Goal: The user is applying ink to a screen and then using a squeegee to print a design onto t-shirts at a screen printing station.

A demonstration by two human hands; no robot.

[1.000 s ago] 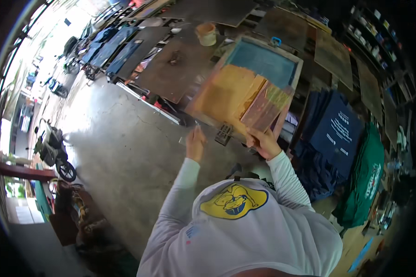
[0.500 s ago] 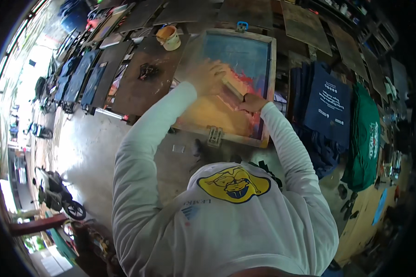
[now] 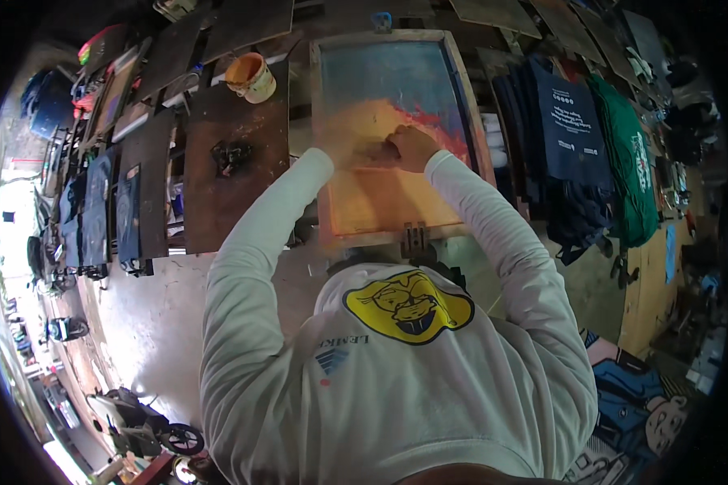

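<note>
A wooden-framed printing screen lies before me, its mesh blue-grey at the far side and smeared with orange and red ink nearer to me. On the mesh, my right hand is closed round the right end of a squeegee, which is partly hidden and blurred. My left hand is at the squeegee's other end, over the orange ink; motion smears its fingers. A metal hinge clamp grips the near edge of the frame, and a blue clamp is at the far edge.
Left of the screen, an ink-stained bucket and a dark crumpled lump sit on a brown board. Navy printed cloths and a green one hang at the right. A motorcycle stands at lower left.
Both hands and the squeegee have shifted on the mesh, and the squeegee now lies less slanted. My view has turned, so the screen appears more upright.
</note>
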